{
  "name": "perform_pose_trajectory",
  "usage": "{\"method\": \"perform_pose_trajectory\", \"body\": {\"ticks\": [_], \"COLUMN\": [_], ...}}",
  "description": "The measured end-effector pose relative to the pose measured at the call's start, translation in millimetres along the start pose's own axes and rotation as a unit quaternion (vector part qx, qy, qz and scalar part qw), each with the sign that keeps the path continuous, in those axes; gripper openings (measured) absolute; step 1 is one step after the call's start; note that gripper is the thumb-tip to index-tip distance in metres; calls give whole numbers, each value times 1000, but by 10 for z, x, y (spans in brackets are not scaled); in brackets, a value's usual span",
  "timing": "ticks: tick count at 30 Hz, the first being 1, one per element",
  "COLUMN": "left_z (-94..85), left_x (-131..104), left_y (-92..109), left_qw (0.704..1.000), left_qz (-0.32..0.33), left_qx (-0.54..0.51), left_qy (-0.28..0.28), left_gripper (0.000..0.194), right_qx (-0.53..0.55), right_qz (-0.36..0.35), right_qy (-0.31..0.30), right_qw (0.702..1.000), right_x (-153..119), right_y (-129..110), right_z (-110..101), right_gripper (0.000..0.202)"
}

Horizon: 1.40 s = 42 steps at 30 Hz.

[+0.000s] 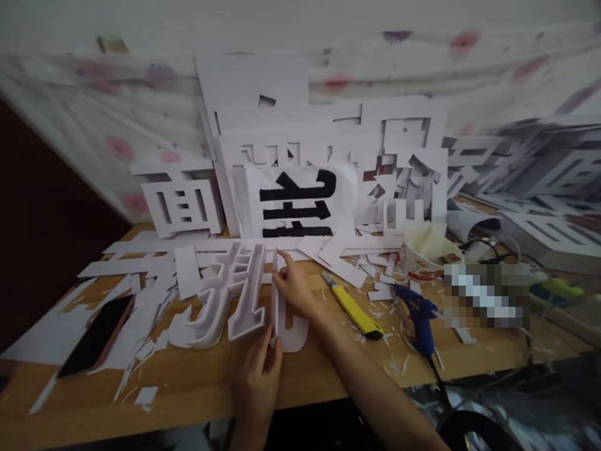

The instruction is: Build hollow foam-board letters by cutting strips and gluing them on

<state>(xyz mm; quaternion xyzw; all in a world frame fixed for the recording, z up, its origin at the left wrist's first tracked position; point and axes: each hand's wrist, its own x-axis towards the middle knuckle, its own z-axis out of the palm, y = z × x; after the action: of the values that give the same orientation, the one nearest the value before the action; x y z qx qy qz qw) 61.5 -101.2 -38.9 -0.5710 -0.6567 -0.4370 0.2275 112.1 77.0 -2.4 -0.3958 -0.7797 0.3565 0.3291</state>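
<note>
A narrow white foam board strip [275, 300] stands on edge along a flat white character piece [297, 335] with a curved near end. My left hand [257, 379] pinches the strip's near end between thumb and fingers. Higher up, my right hand [292, 285] holds the same strip close to its far end, and its forearm crosses over part of the flat piece. Just left of the strip lies a hollow white character [228, 297] with raised side walls. To the right of my right forearm is a yellow utility knife [354, 307] with its blade out.
A blue glue gun [419, 316] with a cord lies at right, behind it a paper cup [425, 250]. A phone [98, 335] rests on paper scraps at left. Cut-out boards and a printed sheet [300, 200] lean at the back. A finished character [182, 203] stands left.
</note>
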Motion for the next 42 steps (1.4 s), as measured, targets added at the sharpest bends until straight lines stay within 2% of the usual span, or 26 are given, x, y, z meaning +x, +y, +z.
{"method": "perform_pose_trajectory", "body": {"ticks": [8,12,19,24,30,37,40,42], "left_z": [9,-15,-30,-31,-50,-229,-317,-369], "left_x": [-8,11,40,56,17,-27,-130,-220], "left_y": [-56,-43,-21,-4,-51,-135,-148,-155], "left_qw": [999,997,994,991,982,978,963,946], "left_qz": [-28,-65,-99,-130,-180,-199,-255,-300], "left_qx": [33,29,10,-9,-21,-40,-85,-126], "left_qy": [-8,-25,-38,-43,-54,-49,-20,22], "left_gripper": [20,20,19,19,18,14,14,16], "right_qx": [-54,-128,-263,-328,-354,-353,-348,-343], "right_qz": [-3,14,1,-8,-17,-37,-36,-33], "right_qy": [-8,-10,-43,-55,-93,-116,-135,-152], "right_qw": [998,992,964,943,931,928,927,926], "right_x": [-50,-37,-35,-68,-203,-456,-557,-610], "right_y": [-39,-26,-12,-52,-86,-64,-63,-68], "right_z": [-19,-75,-126,-130,-180,-302,-372,-417], "right_gripper": [38,36,18,19,19,32,31,30]}}
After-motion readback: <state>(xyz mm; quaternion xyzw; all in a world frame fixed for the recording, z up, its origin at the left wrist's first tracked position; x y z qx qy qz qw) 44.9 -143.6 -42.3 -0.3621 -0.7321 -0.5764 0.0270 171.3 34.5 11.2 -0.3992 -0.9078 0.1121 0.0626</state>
